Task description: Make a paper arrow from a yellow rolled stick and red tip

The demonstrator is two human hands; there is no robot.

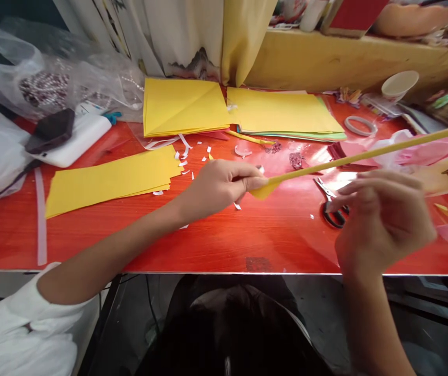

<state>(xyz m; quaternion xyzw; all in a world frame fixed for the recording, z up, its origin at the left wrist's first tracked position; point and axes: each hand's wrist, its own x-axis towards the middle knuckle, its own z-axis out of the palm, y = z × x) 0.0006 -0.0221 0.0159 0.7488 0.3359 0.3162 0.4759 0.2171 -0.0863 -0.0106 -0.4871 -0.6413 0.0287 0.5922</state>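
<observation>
My left hand (224, 184), over the middle of the table, is closed on a long thin yellow paper stick (337, 161). A wider flap of yellow paper hangs from the stick at the fingertips. The stick slants up to the right and runs out of view. Below it, apart from it, my right hand (384, 224) is slightly blurred, with its fingers loosely bent and nothing visible in them. Black-handled scissors (331, 206) lie beside its fingertips, partly covered by them.
Yellow paper strips (110, 180) are stacked at left, with two piles of yellow sheets (185, 107) behind. White scraps dot the red table (216, 245). A white cup (399, 86) and a tape ring (360, 126) are at back right; a phone (51, 129) and plastic bags are at left.
</observation>
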